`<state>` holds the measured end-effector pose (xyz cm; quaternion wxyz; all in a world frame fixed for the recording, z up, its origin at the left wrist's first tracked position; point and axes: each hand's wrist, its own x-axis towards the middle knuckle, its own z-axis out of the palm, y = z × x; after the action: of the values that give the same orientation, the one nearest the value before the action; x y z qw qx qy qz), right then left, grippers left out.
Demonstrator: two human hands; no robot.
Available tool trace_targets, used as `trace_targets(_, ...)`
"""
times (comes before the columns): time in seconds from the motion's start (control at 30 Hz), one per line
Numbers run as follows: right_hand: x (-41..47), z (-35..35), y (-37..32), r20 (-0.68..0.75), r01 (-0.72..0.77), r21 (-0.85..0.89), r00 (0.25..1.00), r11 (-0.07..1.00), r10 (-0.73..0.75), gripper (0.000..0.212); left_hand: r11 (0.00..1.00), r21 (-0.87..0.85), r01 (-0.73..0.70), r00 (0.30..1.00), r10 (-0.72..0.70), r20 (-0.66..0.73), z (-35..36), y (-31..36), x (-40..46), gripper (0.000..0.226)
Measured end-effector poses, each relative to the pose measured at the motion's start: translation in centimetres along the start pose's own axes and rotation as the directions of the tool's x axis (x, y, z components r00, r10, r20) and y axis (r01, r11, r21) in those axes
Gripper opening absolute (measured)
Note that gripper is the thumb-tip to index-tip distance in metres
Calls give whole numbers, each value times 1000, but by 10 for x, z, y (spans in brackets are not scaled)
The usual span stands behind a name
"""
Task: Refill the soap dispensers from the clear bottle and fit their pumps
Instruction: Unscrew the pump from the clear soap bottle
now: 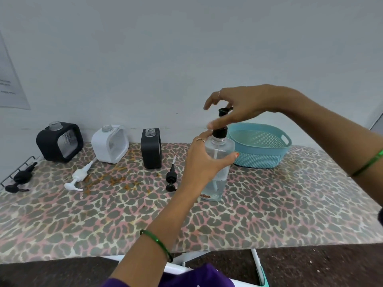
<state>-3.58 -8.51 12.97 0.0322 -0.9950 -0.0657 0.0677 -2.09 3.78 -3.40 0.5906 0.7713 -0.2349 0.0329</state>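
The clear bottle (216, 179) stands upright on the leopard-print table (269, 204), partly filled with clear liquid. My left hand (204, 160) is wrapped around its upper body. My right hand (238, 106) is above it, fingers pinched on the bottle's black pump (221, 126) at the neck collar. Along the wall stand three open dispensers without pumps: a black one (59, 141), a white one (109, 143) and a second black one (151, 149). In front of them lie a black pump (20, 178), a white pump (79, 176) and another black pump (171, 177).
A light blue perforated basket (259, 146) sits behind the bottle to the right, against the wall. Orange-brown stains (116, 179) mark the table between the white pump and the middle. A wire rack edge (18, 168) shows at the table's left end.
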Motion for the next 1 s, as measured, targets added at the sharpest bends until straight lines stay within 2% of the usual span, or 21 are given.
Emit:
trace_targets(0.07, 4, 2, -6, -68, -71, -92, 996, 993, 65, 77, 1000, 6, 10, 1000, -10, 6, 0, 0, 1, 74)
trace_targets(0.2, 12, 8, -12, -85, -72, -218, 995, 973, 55, 62, 999, 34, 4, 1000, -4, -10, 1, 0, 0, 76)
trace_targets(0.37, 16, -5, -20, 122, 76, -287, 992, 955, -42, 23, 999, 38, -23, 1000, 24, -14, 2, -1, 1, 78)
trace_targets(0.4, 16, -9, -22, 166, 104, -319, 985, 942, -53, 26, 999, 33, -21, 1000, 22, -12, 2, -1, 1, 79)
trace_targets(0.47, 17, -14, -23, 196, 141, -362, 978, 921, -73, 52, 999, 43, -16, 1000, 17, -15, 2, -2, 1, 82)
trace_targets(0.53, 14, -12, -24, 73, 77, -281, 996, 957, -58, 72, 999, 52, -15, 1000, 16, -18, 2, -2, 1, 84)
trace_targets(0.6, 13, -8, -25, -83, -48, -139, 996, 989, 37, 80, 999, 49, -7, 1000, 8, -20, 2, -1, 1, 90)
trace_targets(0.67, 13, -4, -26, -129, -173, -110, 979, 979, 159, 85, 999, 49, 2, 1000, -1, -14, 2, 0, 1, 93)
trace_targets(0.77, 17, 6, -25, -42, -208, -66, 978, 976, 205, 62, 998, 55, 13, 1000, -13, -10, 2, 0, 1, 84)
trace_targets(0.83, 20, 6, -24, -30, -170, -26, 985, 985, 169, 40, 998, 70, 7, 1000, -5, -16, 1, -1, 2, 84)
trace_targets(0.9, 20, 1, -24, 26, -110, -34, 994, 993, 110, 27, 998, 65, 9, 1000, -8, -10, 1, -1, 4, 84)
trace_targets(0.93, 18, -1, -25, 73, -78, -34, 994, 996, 81, 28, 998, 64, 10, 1000, -10, -8, 0, -1, 4, 84)
trace_targets(1.0, 16, -4, -23, 132, -51, 3, 990, 999, 50, 45, 998, 64, 16, 1000, -15, -15, 0, -1, 4, 85)
